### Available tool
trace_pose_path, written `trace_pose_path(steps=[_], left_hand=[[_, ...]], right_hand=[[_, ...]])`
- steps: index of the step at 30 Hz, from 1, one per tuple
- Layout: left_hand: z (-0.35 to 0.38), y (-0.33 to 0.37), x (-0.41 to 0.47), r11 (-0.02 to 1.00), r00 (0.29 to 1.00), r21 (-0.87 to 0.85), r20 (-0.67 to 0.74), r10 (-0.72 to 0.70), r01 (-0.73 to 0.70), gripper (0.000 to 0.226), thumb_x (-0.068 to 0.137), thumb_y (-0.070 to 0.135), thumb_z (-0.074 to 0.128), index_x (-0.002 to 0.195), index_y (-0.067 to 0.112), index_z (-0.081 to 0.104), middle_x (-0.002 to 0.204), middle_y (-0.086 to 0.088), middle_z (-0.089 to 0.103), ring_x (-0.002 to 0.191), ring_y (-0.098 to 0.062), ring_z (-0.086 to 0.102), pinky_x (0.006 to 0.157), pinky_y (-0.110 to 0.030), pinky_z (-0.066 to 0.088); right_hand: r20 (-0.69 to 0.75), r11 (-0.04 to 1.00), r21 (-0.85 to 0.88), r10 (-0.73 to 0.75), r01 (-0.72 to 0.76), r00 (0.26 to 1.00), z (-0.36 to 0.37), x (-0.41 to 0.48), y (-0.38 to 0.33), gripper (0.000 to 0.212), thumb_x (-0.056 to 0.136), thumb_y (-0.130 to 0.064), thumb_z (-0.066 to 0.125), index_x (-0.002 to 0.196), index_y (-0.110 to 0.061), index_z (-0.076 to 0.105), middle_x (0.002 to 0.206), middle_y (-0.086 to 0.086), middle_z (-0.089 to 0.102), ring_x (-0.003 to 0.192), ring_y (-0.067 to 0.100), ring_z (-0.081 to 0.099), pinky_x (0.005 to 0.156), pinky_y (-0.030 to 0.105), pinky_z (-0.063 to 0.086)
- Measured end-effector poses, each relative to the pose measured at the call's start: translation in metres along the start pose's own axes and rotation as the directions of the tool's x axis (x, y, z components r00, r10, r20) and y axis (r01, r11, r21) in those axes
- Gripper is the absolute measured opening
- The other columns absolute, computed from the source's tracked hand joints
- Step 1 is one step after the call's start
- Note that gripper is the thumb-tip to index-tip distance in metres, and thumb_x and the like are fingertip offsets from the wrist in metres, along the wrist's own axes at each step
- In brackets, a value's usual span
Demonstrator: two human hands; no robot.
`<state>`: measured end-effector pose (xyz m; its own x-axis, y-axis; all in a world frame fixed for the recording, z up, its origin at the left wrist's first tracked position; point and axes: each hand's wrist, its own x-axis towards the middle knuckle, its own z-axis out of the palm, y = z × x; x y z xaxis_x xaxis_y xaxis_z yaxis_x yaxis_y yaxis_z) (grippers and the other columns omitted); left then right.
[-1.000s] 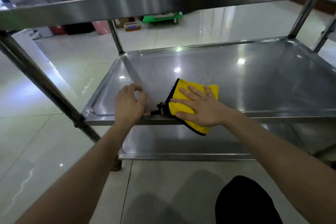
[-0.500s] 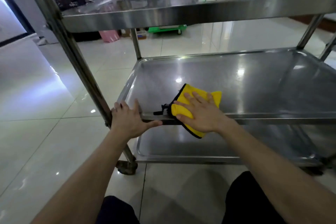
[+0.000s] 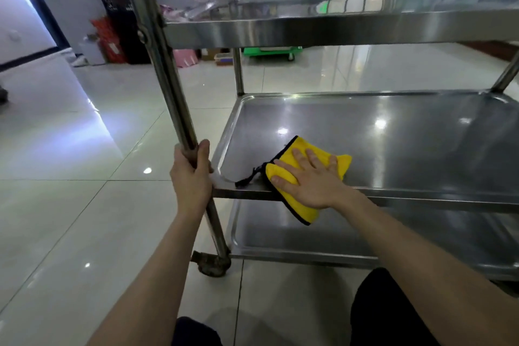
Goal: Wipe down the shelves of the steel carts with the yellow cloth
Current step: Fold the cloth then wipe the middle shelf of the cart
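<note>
Middle shelf (image 3: 407, 132) holds yellow cloth (image 3: 304, 211) (right hand (image 3: 311, 182) pressing).

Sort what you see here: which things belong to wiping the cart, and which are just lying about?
Part of the job:
- cloth, pressed flat by the right hand
- middle shelf
- top shelf
- bottom shelf
- post, gripped by the left hand

Lying about, on the floor behind:
- green trolley
- black crate
- pink bag

No legible text, brand, number or sign found. The white label on the red box (image 3: 106, 34) by the far wall is too blurred to read.
</note>
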<state>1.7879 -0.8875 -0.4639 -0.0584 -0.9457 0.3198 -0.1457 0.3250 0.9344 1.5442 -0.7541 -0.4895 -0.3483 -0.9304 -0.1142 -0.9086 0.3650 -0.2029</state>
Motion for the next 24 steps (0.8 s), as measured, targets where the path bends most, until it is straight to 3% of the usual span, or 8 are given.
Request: trace_pose_path(steps=[3, 8, 12, 18, 21, 24], left_hand=[[0.002, -0.011, -0.002, 0.999, 0.999, 0.006, 0.003, 0.038, -0.038, 0.036, 0.105, 0.053, 0.061, 0.098, 0.019, 0.05, 0.076, -0.01, 0.068, 0.065, -0.016, 0.065, 0.06, -0.03, 0.053], [0.0, -0.018, 0.002, 0.996, 0.996, 0.021, 0.049, 0.081, -0.082, 0.034, 0.098, 0.063, 0.057, 0.099, 0.03, 0.047, 0.076, -0.011, 0.065, 0.066, -0.023, 0.065, 0.058, -0.035, 0.052], [-0.004, -0.02, 0.01, 0.992, 0.991, 0.04, 0.074, 0.116, -0.119, 0.032, 0.102, 0.055, 0.06, 0.103, 0.025, 0.048, 0.077, -0.017, 0.063, 0.066, -0.03, 0.064, 0.057, -0.038, 0.051], [-0.006, -0.021, 0.014, 0.994, 0.99, -0.001, 0.087, 0.112, -0.113, 0.043, 0.102, 0.055, 0.061, 0.103, 0.015, 0.046, 0.077, -0.014, 0.06, 0.069, -0.031, 0.062, 0.06, -0.039, 0.051], [-0.006, -0.02, 0.014, 0.996, 0.992, 0.005, 0.097, 0.084, -0.085, 0.042, 0.101, 0.055, 0.062, 0.104, 0.016, 0.046, 0.079, -0.019, 0.063, 0.07, -0.036, 0.064, 0.064, -0.05, 0.056], [-0.005, -0.018, 0.016, 0.997, 0.992, 0.015, 0.107, 0.069, -0.071, 0.041, 0.102, 0.051, 0.063, 0.106, 0.014, 0.047, 0.082, -0.019, 0.064, 0.075, -0.034, 0.067, 0.07, -0.055, 0.058]], right_hand=[[0.012, 0.996, -0.007, 0.084, -0.084, 0.996, -0.002, 0.046, -0.018, 0.103, 0.067, -0.11, -0.001, 0.16, -0.066, -0.002, 0.179, -0.004, -0.017, 0.164, 0.032, -0.02, 0.116, 0.079, -0.018], [0.019, 0.989, -0.035, 0.144, -0.143, 0.989, -0.028, 0.151, -0.065, 0.102, 0.075, -0.106, 0.008, 0.165, -0.058, 0.0, 0.18, 0.005, -0.015, 0.163, 0.041, -0.016, 0.115, 0.084, -0.014], [0.064, 0.999, -0.039, 0.028, -0.025, 0.998, -0.024, 0.173, -0.116, 0.093, 0.079, -0.104, 0.006, 0.163, -0.063, -0.001, 0.18, 0.003, -0.013, 0.164, 0.039, -0.016, 0.116, 0.082, -0.016], [0.066, 0.969, -0.08, -0.23, 0.235, 0.971, 0.004, 0.069, -0.113, 0.091, 0.077, -0.1, -0.002, 0.161, -0.065, -0.002, 0.18, -0.003, -0.009, 0.166, 0.031, -0.012, 0.121, 0.077, -0.011], [-0.079, 0.935, -0.16, -0.331, 0.316, 0.94, 0.014, 0.016, -0.09, 0.073, 0.097, -0.082, 0.033, 0.164, -0.056, 0.019, 0.18, -0.001, 0.014, 0.165, 0.03, 0.012, 0.125, 0.071, 0.009], [-0.277, 0.924, -0.03, -0.373, 0.38, 0.885, 0.013, -0.017, -0.077, 0.056, 0.102, -0.04, 0.067, 0.156, -0.037, 0.053, 0.162, 0.004, 0.052, 0.152, 0.031, 0.044, 0.125, 0.057, 0.025]])
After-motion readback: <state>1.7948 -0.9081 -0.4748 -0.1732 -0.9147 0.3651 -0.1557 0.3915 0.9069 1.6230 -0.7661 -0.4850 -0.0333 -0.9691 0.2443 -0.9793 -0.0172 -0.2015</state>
